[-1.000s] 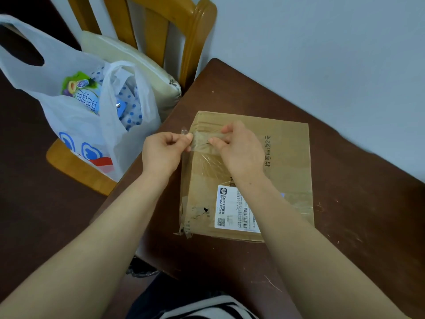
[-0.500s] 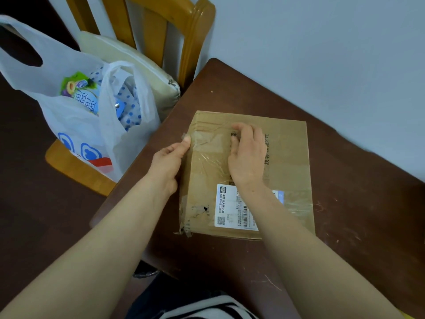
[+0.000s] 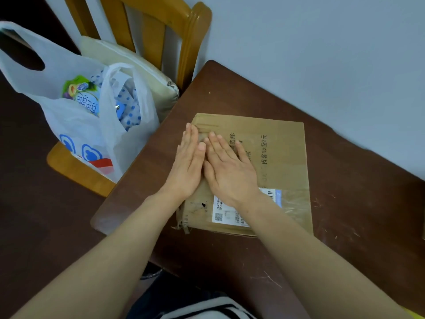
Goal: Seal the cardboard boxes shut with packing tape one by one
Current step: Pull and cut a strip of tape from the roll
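Box (image 3: 284, 166) under left hand (image 3: 186, 168), right hand (image 3: 230, 172)

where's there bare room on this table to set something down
Bare table lies right of the cardboard box, out to the wall, and at the far corner by the chair. Crowded: the box's left part, under the left hand and right hand; forearms cross the near strip.

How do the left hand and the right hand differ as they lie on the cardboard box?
The left hand lies along the left edge of the cardboard box; the right hand lies further in on top. The left hand's fingers are together; the right hand's spread a little. The right wrist covers part of the white label; the left does not. Both lie flat, holding nothing.
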The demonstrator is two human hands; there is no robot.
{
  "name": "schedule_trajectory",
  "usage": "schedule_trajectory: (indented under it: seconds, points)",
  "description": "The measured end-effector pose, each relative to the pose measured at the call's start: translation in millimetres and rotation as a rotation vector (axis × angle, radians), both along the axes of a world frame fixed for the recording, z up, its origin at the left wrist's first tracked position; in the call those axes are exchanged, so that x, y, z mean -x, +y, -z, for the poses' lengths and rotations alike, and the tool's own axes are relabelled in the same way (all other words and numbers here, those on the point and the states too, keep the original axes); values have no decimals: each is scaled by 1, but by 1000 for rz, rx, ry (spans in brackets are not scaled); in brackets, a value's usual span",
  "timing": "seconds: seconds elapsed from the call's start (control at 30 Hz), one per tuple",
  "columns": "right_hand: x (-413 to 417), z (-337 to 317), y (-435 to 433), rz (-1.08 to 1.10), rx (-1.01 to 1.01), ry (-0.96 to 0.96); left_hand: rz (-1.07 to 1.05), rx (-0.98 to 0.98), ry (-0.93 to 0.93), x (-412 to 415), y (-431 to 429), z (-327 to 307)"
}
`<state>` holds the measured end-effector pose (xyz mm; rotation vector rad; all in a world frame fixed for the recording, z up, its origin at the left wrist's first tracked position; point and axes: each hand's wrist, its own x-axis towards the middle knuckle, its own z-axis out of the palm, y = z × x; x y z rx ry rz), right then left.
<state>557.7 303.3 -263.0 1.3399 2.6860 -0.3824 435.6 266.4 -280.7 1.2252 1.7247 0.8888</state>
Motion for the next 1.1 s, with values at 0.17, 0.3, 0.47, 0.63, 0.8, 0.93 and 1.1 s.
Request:
schedule_trajectory:
  seconds: [0.17,0.3,0.47,0.63,0.8,0.93,1.1]
  points:
    - [-17,1,-3,49,-1,30,28,60,3,-4,0,1]
    - [-17,-1,-4,91,-1,136,-76,70,22,-7,-8,1]
    - [-19,7,-6,27,-38,98,-83,149,11,-4,-5,0]
    - [-23,5,-6,188,-32,215,-128,141,274,-7,-11,-7]
    - [-20,7,-4,4,-28,80,90,-46,487,-8,-10,-8]
    - [-20,10,-4,40,-29,78,129,84,351,-4,-8,-3]
    - [-18,10,-4,31,-45,87,76,112,206,-2,-11,-2]
